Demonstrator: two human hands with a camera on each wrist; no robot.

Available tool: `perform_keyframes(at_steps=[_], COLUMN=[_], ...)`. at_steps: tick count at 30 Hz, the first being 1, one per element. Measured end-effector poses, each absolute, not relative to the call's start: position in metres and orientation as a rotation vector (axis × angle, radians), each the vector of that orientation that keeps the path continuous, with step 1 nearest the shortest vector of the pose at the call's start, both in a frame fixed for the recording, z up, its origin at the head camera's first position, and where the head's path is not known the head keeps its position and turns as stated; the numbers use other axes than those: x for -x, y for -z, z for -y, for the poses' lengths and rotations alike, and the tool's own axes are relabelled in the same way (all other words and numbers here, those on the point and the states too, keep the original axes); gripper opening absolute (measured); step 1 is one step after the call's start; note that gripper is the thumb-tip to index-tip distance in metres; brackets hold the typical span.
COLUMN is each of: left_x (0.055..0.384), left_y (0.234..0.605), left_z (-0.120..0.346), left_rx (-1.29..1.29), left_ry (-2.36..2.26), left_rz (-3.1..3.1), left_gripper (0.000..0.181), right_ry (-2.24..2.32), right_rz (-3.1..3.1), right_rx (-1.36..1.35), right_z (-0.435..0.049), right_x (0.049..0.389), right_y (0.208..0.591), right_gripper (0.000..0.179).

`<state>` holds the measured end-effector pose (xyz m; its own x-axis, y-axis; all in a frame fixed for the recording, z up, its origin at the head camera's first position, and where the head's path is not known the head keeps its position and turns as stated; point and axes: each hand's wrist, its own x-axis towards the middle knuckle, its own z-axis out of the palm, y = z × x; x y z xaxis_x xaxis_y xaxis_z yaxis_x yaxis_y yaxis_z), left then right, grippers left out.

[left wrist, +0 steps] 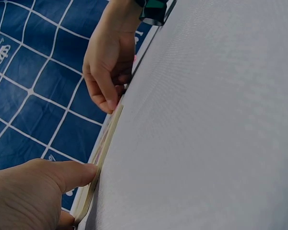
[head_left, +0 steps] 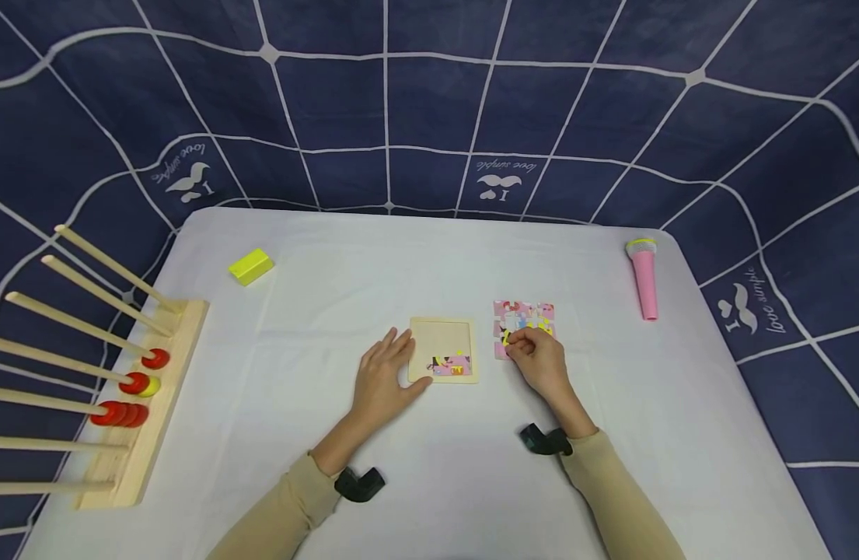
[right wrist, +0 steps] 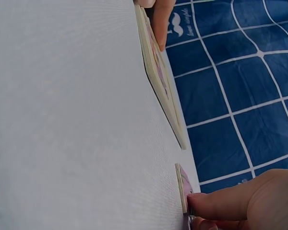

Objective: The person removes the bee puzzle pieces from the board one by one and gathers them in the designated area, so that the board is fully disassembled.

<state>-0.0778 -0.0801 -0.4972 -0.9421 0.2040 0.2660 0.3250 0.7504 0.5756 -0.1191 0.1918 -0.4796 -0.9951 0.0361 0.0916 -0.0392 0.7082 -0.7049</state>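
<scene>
My left hand (head_left: 383,377) rests at the left side of a square wooden puzzle tray (head_left: 439,320), fingers spread, thumb against its front rim. In the left wrist view the thumb presses the tray's edge (left wrist: 105,148). A few joined pink and yellow pieces (head_left: 453,365) lie in the tray's front right corner. To the right, my right hand (head_left: 541,362) leans over a block of pink picture puzzle pieces (head_left: 509,307), thumb and forefinger pinching at a piece near its lower left. The right wrist view shows a pink piece (right wrist: 183,184) flat beside the thumb; the fingers hide the rest.
At the left stands a wooden rack (head_left: 180,334) with slanting pegs and several red and yellow discs (head_left: 124,414). A yellow block (head_left: 251,266) lies at the back left. A pink toy microphone (head_left: 644,284) lies at the back right. Dark blue checked cloth (head_left: 429,101) surrounds the white table.
</scene>
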Motion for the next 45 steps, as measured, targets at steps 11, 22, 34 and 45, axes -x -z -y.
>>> perform_keyframes(at_steps=[11, 22, 34, 45], left_x=[0.077, 0.076, 0.078, 0.079], left_y=[0.498, 0.497, 0.497, 0.497], left_z=[0.082, 0.081, 0.081, 0.081], left_rx=[0.415, 0.417, 0.425, 0.430], left_ry=[0.957, 0.957, 0.938, 0.945], left_rz=[2.772, 2.786, 2.792, 2.779], left_gripper=[0.068, 0.068, 0.069, 0.067], right_ry=[-1.167, -1.351, -1.375, -1.326], right_rz=[2.817, 2.763, 2.817, 2.906], right_rx=[-0.003, -0.154, -0.551, -0.525], right_z=[-0.189, -0.170, -0.125, -0.119], right_x=[0.117, 0.111, 0.106, 0.105], right_y=[0.478, 0.465, 0.457, 0.469], right_gripper=[0.007, 0.010, 0.022, 0.025])
